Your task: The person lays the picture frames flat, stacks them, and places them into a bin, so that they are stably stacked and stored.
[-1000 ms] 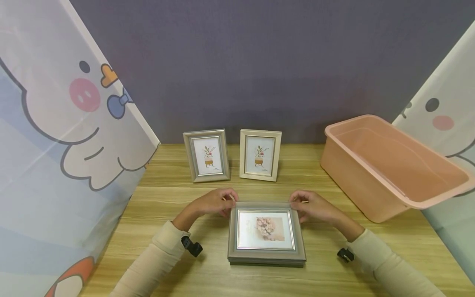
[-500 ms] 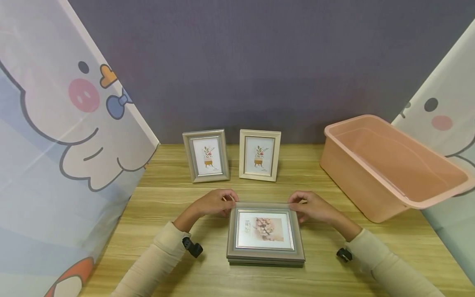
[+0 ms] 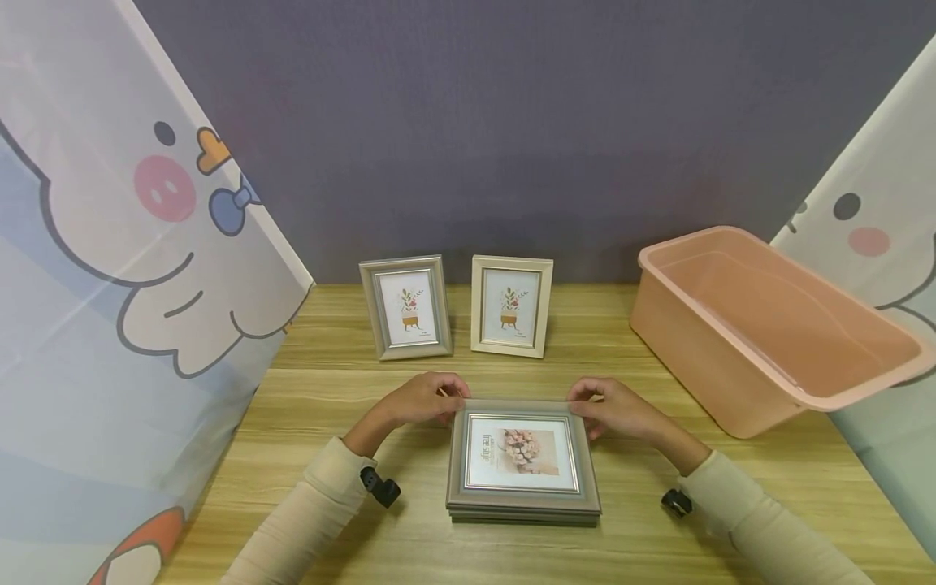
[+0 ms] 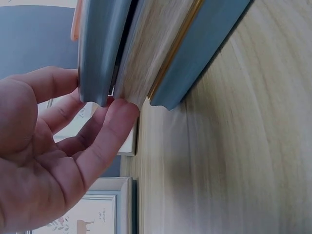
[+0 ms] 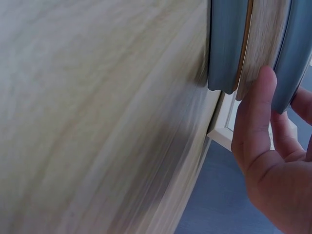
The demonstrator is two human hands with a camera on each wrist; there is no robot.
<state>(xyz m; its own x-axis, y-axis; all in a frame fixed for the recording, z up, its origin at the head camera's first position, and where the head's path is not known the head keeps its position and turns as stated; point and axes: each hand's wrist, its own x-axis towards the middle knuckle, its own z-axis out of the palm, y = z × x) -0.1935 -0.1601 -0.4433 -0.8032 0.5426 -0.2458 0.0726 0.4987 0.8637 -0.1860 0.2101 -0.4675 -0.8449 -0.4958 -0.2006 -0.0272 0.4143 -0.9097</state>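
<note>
A stack of picture frames lies on the table in front of me. Its top one, a grey-brown picture frame (image 3: 523,500) with a flower photo, covers most of those below. In the left wrist view a wood-coloured frame (image 4: 152,46) shows between two grey frames. My left hand (image 3: 424,398) holds the stack's far left corner, thumb on the top frame and fingers at the edge of the layers. At the far right corner my right hand (image 3: 616,408) holds it likewise; in the right wrist view one fingertip (image 5: 265,75) touches the wood-coloured layer.
Behind the stack stand a grey-brown picture frame (image 3: 408,307) and a cream picture frame (image 3: 512,305), each with a plant picture. A pink plastic bin (image 3: 717,357) stands at the right. A dark panel (image 3: 483,146) rises along the back edge of the wooden table (image 3: 329,325).
Both hands keep their hold on the stack's far corners. The stack has shifted only very slightly, and the glare on the top frame's photo has faded.
</note>
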